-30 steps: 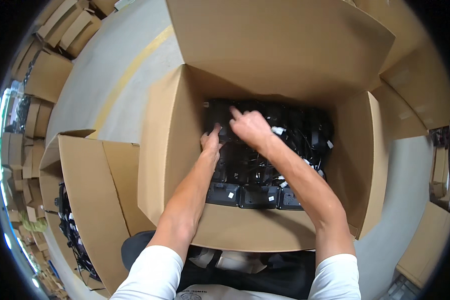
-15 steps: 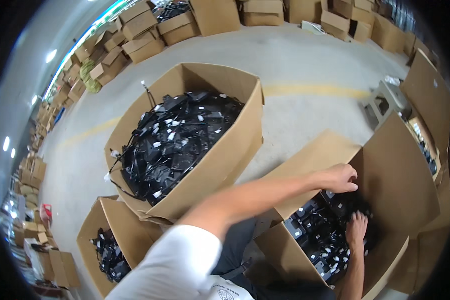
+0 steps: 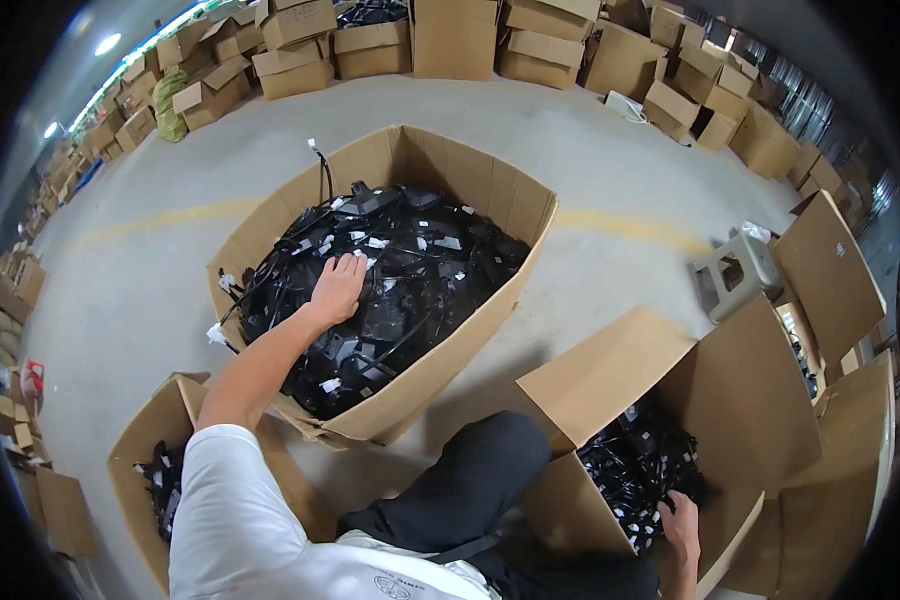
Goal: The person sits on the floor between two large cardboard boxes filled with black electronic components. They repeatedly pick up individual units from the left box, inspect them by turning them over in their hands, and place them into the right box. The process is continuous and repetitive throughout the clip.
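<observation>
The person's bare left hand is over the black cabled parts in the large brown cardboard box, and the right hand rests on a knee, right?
No: the head view shows the right hand at the open brown cardboard box at lower right, not on a knee. The left hand is indeed over the black cabled parts in the large box.

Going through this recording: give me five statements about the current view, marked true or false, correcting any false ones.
1. The left hand is over black parts in the middle carton. True.
2. The right hand is over the middle carton too. False: it is at the lower-right carton.
3. The grey stool stands left of the middle carton. False: it stands to the right.
4. A yellow-green sack shows at upper left. True.
5. The left sleeve is black. False: it is white.
</observation>
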### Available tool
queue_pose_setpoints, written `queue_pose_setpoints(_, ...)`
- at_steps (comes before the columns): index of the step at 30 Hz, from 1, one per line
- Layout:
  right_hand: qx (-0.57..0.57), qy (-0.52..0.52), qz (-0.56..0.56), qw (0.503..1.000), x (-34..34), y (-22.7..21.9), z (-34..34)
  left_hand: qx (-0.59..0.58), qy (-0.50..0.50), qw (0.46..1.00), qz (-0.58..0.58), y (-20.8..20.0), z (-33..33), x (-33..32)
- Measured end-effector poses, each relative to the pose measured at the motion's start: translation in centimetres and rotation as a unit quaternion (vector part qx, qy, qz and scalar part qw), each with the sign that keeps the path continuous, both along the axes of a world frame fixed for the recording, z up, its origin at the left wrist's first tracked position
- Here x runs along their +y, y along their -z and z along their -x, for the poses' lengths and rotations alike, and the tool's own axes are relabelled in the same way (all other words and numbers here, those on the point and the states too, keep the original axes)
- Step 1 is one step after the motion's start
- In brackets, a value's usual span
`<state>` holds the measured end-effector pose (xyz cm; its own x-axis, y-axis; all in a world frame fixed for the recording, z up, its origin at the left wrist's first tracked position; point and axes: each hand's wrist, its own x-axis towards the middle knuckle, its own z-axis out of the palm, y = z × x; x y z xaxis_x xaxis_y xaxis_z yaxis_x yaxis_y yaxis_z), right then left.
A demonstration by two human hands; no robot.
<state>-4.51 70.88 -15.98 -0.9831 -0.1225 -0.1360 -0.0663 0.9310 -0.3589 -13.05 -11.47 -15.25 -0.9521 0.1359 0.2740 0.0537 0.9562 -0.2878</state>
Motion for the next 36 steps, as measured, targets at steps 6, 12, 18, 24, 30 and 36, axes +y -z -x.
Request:
queue_pose_setpoints(6, 0.001, -0.052, 0.041, 0.998, -9.8, -7.9, 1.8, 0.038, -0.006, 0.968, -0.248, -7.3, 2.0, 0.5)
queue_pose_setpoints(12, -0.037, -0.083, 0.127, 0.988, -17.5, -11.7, 2.8, 0.006, -0.049, 0.879, -0.474, -16.0, -5.4, 0.4)
queue_pose_setpoints(18, -0.036, -0.223, 0.194, 0.954, -28.3, -14.5, 5.7, 0.153, 0.022, 0.824, -0.544, -26.8, -7.8, 1.6)
queue_pose_setpoints(24, -0.049, -0.240, 0.491, 0.836, -41.2, -16.3, 7.6, 0.100, 0.068, 0.625, -0.771, -28.9, -8.2, 5.6)
queue_pose_setpoints(30, -0.223, -0.184, 0.680, 0.674, -50.2, -18.3, 9.8, -0.043, 0.074, 0.527, -0.845, -24.6, -7.2, 9.5)
queue_pose_setpoints(36, -0.148, -0.046, 0.750, 0.643, -45.9, -19.0, 10.3, -0.036, -0.022, 0.482, -0.875, -19.6, -4.2, 4.1)
